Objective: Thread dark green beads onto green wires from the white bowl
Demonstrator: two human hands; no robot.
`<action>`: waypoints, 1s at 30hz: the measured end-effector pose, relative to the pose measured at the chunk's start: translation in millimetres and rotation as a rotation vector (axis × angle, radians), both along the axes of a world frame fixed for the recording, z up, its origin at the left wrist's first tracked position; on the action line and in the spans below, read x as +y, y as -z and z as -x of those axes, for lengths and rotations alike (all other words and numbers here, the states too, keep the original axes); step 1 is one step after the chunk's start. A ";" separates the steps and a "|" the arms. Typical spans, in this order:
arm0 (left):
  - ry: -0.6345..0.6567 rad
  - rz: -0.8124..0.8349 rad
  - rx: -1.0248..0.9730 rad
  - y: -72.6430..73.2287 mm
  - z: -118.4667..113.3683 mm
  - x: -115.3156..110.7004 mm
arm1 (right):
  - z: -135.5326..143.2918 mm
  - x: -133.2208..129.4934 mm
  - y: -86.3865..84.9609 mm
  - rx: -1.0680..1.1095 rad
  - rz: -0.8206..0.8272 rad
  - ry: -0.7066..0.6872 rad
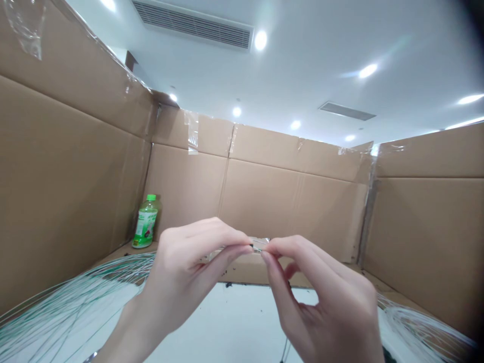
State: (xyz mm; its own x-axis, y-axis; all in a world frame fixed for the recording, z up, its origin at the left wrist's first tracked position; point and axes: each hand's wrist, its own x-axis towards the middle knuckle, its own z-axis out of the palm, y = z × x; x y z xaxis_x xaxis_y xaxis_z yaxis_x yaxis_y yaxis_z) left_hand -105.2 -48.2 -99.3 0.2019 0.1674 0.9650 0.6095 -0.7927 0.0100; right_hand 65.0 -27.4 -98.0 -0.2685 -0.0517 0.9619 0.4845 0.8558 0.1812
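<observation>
Both hands are raised in the middle of the view, fingertips a short gap apart. My left hand (185, 267) is closed in a pinch of thumb and forefinger, and a tiny black piece (251, 245) shows at its fingertips. Opposite it, my right hand (321, 287) pinches a thin, light-coloured wire (257, 249) that spans the gap. Most of both small items is covered by the fingers. Two thin dark-looking strands (284, 351) hang below, beside the right hand; where they lead is hidden.
Green and white wires (86, 287) spread across the left side. More white wires (419, 327) lie coiled at the right. A green-capped bottle (145, 222) stands in the back left corner. Cardboard walls (272, 191) enclose the white work surface (219, 327), which has small dark specks.
</observation>
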 end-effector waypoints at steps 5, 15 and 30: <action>0.019 -0.005 0.017 -0.5 -0.1 0.4 | -0.9 -1.7 -0.1 -0.011 -0.017 0.027; 0.031 -0.025 0.015 -1.9 -2.4 -1.0 | -0.8 -1.9 1.6 -0.015 -0.016 0.010; 0.036 -0.015 0.030 -4.3 -3.3 -2.8 | -1.3 -1.7 -0.9 -0.006 0.016 -0.058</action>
